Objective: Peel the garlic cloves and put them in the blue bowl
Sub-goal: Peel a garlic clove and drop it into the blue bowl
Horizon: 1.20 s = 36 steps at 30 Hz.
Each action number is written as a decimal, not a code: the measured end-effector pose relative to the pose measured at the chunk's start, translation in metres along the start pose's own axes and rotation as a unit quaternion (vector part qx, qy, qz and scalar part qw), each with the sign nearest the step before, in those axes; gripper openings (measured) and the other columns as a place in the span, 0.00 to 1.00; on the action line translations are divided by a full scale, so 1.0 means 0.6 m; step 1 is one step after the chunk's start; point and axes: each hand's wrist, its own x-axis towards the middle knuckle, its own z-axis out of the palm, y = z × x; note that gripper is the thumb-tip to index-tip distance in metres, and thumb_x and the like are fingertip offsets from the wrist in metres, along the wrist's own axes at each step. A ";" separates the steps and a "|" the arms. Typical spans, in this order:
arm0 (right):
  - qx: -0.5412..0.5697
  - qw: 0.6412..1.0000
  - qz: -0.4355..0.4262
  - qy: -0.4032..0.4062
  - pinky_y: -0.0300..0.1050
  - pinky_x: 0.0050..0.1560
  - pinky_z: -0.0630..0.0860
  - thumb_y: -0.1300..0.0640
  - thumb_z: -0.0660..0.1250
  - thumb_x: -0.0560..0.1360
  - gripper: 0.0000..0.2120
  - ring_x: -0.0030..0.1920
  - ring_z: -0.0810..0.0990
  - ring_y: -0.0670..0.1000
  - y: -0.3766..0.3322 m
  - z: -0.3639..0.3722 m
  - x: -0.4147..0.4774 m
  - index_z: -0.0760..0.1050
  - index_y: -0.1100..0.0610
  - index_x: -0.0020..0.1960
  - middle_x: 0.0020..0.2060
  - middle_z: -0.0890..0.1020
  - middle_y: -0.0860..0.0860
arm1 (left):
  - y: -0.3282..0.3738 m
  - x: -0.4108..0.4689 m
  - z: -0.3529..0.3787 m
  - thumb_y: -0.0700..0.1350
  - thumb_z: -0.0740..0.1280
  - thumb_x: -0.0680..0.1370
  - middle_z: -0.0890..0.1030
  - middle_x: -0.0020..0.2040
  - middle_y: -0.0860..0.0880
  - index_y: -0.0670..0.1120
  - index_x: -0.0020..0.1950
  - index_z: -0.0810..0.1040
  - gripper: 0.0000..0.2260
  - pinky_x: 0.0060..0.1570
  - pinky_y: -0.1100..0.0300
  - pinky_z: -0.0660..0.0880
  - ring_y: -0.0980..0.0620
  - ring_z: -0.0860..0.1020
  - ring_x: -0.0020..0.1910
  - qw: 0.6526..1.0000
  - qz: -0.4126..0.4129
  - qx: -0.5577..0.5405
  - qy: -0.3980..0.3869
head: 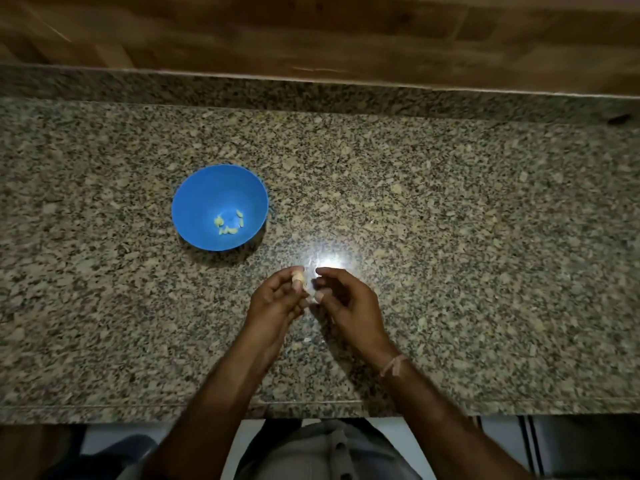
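wrist cord: a pale cord [394, 364] is tied round the right wrist, above the near edge of the counter [450, 202]
left hand [277, 301]: raised over the granite, fingers curled up round a garlic clove [298, 277], which is pinched at the fingertips
garlic clove: small, pale, held above the counter, well short of the bowl; blur hides how much skin is left on it
right hand [348, 303]: just beside the clove, fingers loosely curled, forefinger and thumb apart; whether they hold a scrap of skin I cannot tell
handling: the clove is likely light and firm, its skin papery and brittle, and slick once bare; best pinched across the fat middle while the other hand's nail lifts the skin at an end
glare [329, 263]: a bright reflection on the stone just beyond the hands
blue bowl [201, 195]: further off to the left, upright on the counter, with a few peeled cloves [229, 223] at the bottom
wall [311, 32]: wooden panelling behind the counter
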 end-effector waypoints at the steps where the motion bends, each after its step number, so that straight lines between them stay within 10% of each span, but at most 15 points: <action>1: 0.035 0.999 0.005 -0.008 0.52 0.61 0.83 0.65 0.72 0.79 0.16 0.58 0.85 0.49 -0.009 -0.005 -0.005 0.82 0.55 0.66 0.56 0.87 0.49 | 0.002 -0.010 0.003 0.37 0.67 0.82 0.86 0.51 0.46 0.45 0.65 0.80 0.13 0.45 0.62 0.81 0.52 0.84 0.46 0.998 -0.023 -0.058 -0.021; 14: 0.057 0.994 -0.085 -0.041 0.59 0.53 0.83 0.63 0.75 0.78 0.09 0.54 0.85 0.53 -0.055 -0.057 -0.027 0.85 0.55 0.58 0.53 0.86 0.48 | 0.002 -0.082 0.050 0.39 0.71 0.76 0.83 0.65 0.41 0.45 0.68 0.80 0.20 0.58 0.59 0.81 0.46 0.82 0.64 0.994 0.045 -0.100 -0.022; 36: -0.069 0.996 -0.057 -0.027 0.42 0.41 0.81 0.66 0.72 0.78 0.08 0.41 0.83 0.46 -0.050 -0.055 -0.057 0.81 0.54 0.48 0.40 0.84 0.46 | -0.013 -0.124 0.072 0.30 0.72 0.76 0.89 0.52 0.48 0.41 0.59 0.84 0.14 0.51 0.63 0.82 0.51 0.86 0.55 0.990 0.131 0.039 0.034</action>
